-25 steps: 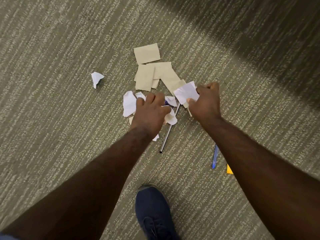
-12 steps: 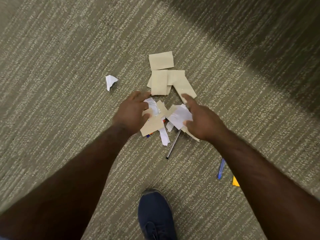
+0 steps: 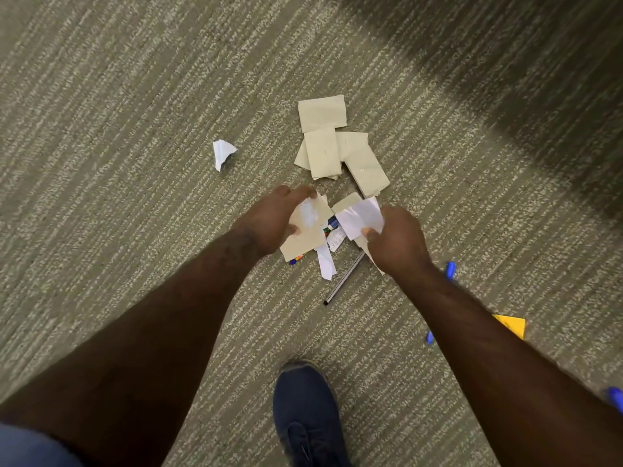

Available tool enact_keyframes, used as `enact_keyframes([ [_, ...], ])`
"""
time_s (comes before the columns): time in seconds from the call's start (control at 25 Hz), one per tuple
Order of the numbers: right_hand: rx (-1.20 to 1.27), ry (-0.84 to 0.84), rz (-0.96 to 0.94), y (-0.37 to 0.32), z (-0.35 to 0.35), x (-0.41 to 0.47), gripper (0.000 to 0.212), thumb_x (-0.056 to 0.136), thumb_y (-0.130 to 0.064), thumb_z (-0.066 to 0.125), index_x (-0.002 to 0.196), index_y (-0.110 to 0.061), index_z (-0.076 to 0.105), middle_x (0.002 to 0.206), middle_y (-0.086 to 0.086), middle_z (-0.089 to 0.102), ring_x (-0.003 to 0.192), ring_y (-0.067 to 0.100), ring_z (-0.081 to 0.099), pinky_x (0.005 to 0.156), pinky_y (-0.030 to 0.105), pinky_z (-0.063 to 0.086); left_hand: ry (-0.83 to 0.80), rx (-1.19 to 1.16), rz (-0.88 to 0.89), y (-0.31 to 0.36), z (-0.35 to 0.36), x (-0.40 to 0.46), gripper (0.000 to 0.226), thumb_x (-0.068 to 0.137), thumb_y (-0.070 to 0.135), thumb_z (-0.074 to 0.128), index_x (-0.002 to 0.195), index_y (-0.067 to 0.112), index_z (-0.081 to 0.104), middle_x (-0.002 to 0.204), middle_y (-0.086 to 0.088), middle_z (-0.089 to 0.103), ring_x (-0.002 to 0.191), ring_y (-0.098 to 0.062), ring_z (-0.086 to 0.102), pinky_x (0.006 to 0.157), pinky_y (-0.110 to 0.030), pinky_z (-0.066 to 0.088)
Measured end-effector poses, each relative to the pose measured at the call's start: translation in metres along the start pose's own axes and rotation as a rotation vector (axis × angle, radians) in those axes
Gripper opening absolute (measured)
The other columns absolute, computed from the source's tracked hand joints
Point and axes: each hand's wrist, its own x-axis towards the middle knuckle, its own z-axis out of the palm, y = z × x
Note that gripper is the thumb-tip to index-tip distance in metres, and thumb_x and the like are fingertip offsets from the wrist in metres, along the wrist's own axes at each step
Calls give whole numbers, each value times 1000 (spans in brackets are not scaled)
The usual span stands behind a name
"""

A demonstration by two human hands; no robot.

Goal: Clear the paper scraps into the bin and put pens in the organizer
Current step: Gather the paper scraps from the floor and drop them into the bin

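Note:
Both hands work over a heap of paper scraps on the carpet. My left hand (image 3: 274, 219) grips a tan and white bundle of scraps (image 3: 308, 230). My right hand (image 3: 396, 241) pinches a white scrap (image 3: 359, 215) with tan pieces under it. Between the hands lie a white strip (image 3: 326, 262) and small coloured bits. A thin grey pen (image 3: 344, 279) lies just below, its top end hidden by my right hand. Tan paper pieces (image 3: 332, 146) sit farther away. A lone white scrap (image 3: 222, 153) lies to the left. A blue pen (image 3: 450, 269) shows on both sides of my right forearm.
A yellow piece (image 3: 512, 325) lies on the carpet right of my forearm. Another blue object (image 3: 615, 397) peeks in at the right edge. My dark blue shoe (image 3: 306, 416) stands at the bottom centre. No bin or organizer is in view.
Both hands have gathered scraps together and drawn them nearer to me; the left now holds a tan and white bundle. The view has shifted, showing more of the blue pen and yellow piece.

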Motion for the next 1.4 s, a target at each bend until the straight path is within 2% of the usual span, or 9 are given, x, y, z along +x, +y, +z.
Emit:
enact_keyframes([
  [0.24,66,73,6,24,-11,-23,29,86,-17,64,108,2,59,94,7,44,80,18,41,61,16,23,-186,129,61,5,-5,2,87,82,-1,62,141,49,21,110,-8,40,92,-26,50,80,-37,45],
  [0.36,97,52,11,30,-12,-32,30,87,-15,64,109,4,57,96,10,45,82,18,41,61,16,22,-201,130,63,11,-9,9,65,84,3,59,136,35,35,118,-11,42,95,-28,52,74,-29,46],
  [0.52,164,78,-48,22,-18,-30,30,87,-13,63,110,4,56,102,4,40,86,16,42,70,10,26,6,-1,-6,9,-3,-2,44,90,12,54,131,4,41,139,-18,38,77,-7,45,50,2,35],
  [0.64,265,150,-51,1,-22,-4,37,88,-17,63,118,2,53,114,1,40,101,20,49,85,20,41,197,-48,50,4,1,-16,31,76,-1,68,105,4,58,125,-14,53,95,-21,55,78,-26,46],
  [0.76,197,181,-64,-22,-21,39,41,86,-20,64,121,-1,54,136,8,39,121,27,40,101,35,38,280,-43,62,-5,1,-18,18,71,-2,68,85,4,58,88,-13,62,83,-30,56,68,-33,39],
  [0.92,-16,104,-113,-35,-8,69,31,85,-14,64,113,-4,57,136,12,38,119,31,40,97,34,38,258,-248,-103,-19,-10,-25,48,70,6,76,107,25,53,100,-5,64,90,-21,58,74,-29,44],
  [1.08,131,114,-92,-30,-9,67,20,84,-6,62,103,-3,55,110,16,58,90,26,54,72,27,39,-42,-291,-27,-16,-17,-30,75,68,11,80,129,38,44,114,8,55,100,-10,52,80,-17,42],
  [1.2,309,122,-41,-19,-18,50,18,86,-9,61,101,-6,52,99,10,60,82,21,53,62,25,38,-150,-241,-43,-8,-10,-25,73,67,15,81,127,33,43,105,1,57,94,-20,55,81,-30,47],
  [1.4,496,15,6,8,-19,-11,23,87,-9,60,102,-10,43,98,11,60,88,30,61,72,45,55,-169,-141,-87,-16,11,-44,90,65,8,79,135,37,31,108,-4,60,97,-25,55,79,-32,43],
])
